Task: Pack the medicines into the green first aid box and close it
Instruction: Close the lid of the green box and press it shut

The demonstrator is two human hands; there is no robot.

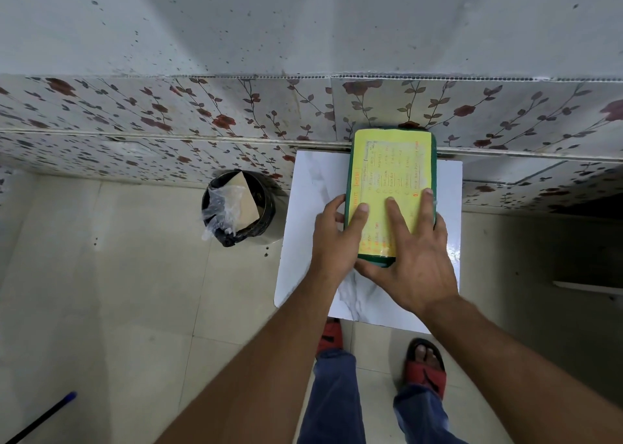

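Note:
The green first aid box [392,160] lies on a small white marble-patterned table [313,187], its lid down and covered by a yellow printed label. My left hand [332,238] grips the box's near left corner, thumb on the side and fingers on the lid. My right hand [409,251] lies flat on the lid's near right part, fingers spread, thumb hooked under the front edge. No medicines are visible; the inside of the box is hidden.
A black waste bin [237,207] with a plastic liner and a piece of cardboard stands on the floor left of the table. The floral tiled wall [202,113] runs just behind the table. A dark stick with a blue tip [43,416] lies at bottom left.

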